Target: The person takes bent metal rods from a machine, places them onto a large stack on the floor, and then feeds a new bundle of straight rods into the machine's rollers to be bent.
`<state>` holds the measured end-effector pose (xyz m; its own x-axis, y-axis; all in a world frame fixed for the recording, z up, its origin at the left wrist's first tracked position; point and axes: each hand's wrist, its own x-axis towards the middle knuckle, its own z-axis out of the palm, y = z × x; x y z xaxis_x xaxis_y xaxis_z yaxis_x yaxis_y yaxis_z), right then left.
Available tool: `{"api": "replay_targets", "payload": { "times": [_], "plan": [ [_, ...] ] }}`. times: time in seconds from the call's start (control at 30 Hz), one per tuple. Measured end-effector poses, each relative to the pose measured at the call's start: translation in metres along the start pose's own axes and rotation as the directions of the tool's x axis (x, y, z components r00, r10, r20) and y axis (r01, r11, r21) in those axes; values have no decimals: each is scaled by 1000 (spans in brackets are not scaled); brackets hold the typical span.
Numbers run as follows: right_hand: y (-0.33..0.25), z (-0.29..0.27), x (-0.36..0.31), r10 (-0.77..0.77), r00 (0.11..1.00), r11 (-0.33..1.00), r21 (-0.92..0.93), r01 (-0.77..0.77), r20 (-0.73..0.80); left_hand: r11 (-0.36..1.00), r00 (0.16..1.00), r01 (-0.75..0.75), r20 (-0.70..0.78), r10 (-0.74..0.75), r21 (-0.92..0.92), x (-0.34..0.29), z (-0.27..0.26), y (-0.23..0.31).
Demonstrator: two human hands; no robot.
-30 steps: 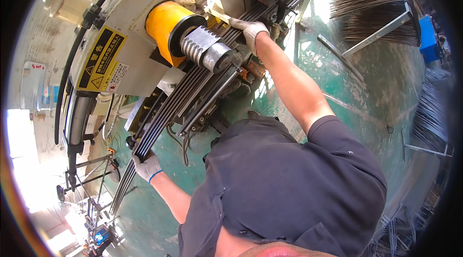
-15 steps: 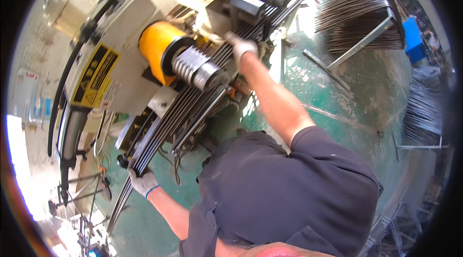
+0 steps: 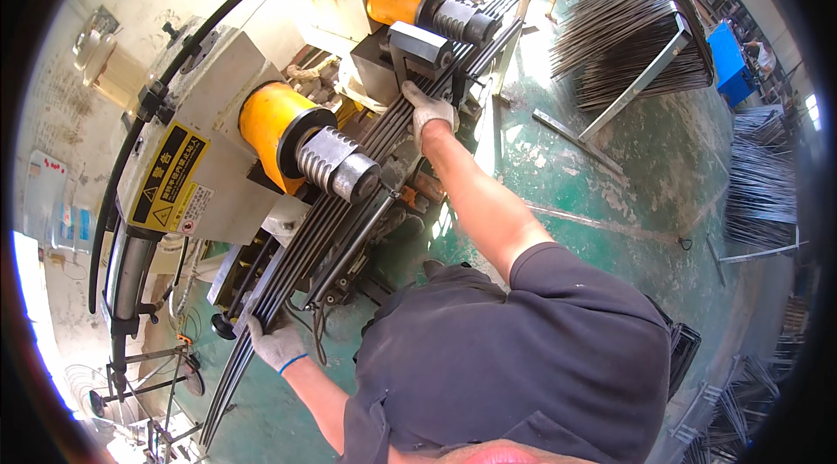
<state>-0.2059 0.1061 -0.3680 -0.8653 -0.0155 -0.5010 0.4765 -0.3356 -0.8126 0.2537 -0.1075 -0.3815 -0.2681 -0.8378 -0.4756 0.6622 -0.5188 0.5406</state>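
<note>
Both gloved hands grip the same bundle of long dark metal rods (image 3: 349,194) lying through the machine, left hand (image 3: 275,344) low, right hand (image 3: 429,112) near the clamp block (image 3: 420,47).

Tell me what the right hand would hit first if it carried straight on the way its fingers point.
Probably the grey steel clamp block just beyond the right hand, which lies on the rods pointing along them toward it; depth is unclear.
</note>
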Motion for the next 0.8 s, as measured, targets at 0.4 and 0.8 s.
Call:
{"api": "replay_targets", "payload": {
  "times": [0.4, 0.8],
  "plan": [
    [37, -4, -27, -142, 986, 972, -175, 155, 81, 990, 976, 140, 165, -140, 15, -31, 20, -31],
    [52, 19, -13, 17, 987, 999, 35, -23, 160, 987, 998, -6, 62, 17, -164, -30, -12, -15]
  ]
}}
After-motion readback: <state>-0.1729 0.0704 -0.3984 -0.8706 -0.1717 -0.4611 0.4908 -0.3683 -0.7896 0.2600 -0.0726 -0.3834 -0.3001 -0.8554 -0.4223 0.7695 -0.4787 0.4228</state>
